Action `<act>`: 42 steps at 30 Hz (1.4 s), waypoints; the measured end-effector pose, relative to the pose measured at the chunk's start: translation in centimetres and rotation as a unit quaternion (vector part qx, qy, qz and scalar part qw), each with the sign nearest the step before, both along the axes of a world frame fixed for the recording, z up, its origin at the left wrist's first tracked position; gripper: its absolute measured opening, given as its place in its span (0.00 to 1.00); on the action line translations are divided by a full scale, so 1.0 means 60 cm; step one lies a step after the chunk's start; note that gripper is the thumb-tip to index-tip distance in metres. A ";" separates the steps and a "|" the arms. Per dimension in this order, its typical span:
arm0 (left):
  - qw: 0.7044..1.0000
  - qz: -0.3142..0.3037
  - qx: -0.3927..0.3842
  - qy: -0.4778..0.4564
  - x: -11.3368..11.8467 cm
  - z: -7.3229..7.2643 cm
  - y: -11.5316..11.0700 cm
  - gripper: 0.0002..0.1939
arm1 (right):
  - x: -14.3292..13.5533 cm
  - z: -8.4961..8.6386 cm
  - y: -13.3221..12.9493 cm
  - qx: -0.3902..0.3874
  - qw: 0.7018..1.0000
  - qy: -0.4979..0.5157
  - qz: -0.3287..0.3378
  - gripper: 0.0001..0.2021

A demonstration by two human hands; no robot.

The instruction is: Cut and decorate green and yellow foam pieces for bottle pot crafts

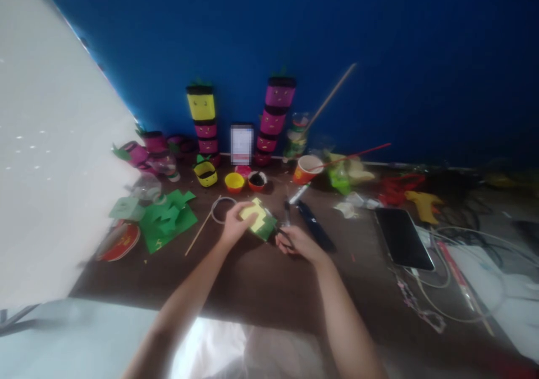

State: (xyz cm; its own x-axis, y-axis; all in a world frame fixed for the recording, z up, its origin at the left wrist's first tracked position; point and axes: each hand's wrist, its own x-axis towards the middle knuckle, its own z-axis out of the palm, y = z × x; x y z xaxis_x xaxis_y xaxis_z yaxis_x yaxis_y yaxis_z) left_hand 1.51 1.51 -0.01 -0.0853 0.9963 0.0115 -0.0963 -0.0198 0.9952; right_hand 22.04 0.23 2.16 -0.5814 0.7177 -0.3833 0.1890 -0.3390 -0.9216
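My left hand point(238, 222) grips a yellow paper piece point(252, 213) with a stepped edge, which lies against a green sheet point(266, 230). In my right hand point(292, 240) are dark-handled scissors point(284, 234), their blades at the right edge of the green sheet. Both hands are over the middle of the brown table point(252, 289). A ring of tape point(218, 209) and a thin wooden stick point(197, 233) lie left of my left hand. Just beyond the right hand is a long dark object point(314, 224). Blur hides the exact contact of the blades.
Stacked purple and yellow figures point(202, 106) stand by the blue wall. Small pots point(234, 183) and a red-and-white cup point(307, 170) with a long stick sit behind the hands. Green paper point(166, 222) lies left; a phone point(404, 238) with cables lies right.
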 end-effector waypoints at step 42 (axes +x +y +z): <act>0.999 -0.015 0.026 -0.040 -0.001 0.007 0.002 0.17 | -0.004 0.018 -0.005 0.009 0.999 -0.038 -0.020 0.12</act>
State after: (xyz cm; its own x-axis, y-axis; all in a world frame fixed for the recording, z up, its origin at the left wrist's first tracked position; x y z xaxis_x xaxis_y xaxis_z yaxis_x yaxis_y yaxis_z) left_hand 1.46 1.63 0.42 -0.0579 0.9966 0.0579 -0.1769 -0.0673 0.9819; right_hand 21.77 -0.07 3.27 -0.5221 0.7465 -0.4126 0.2460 -0.3314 -0.9109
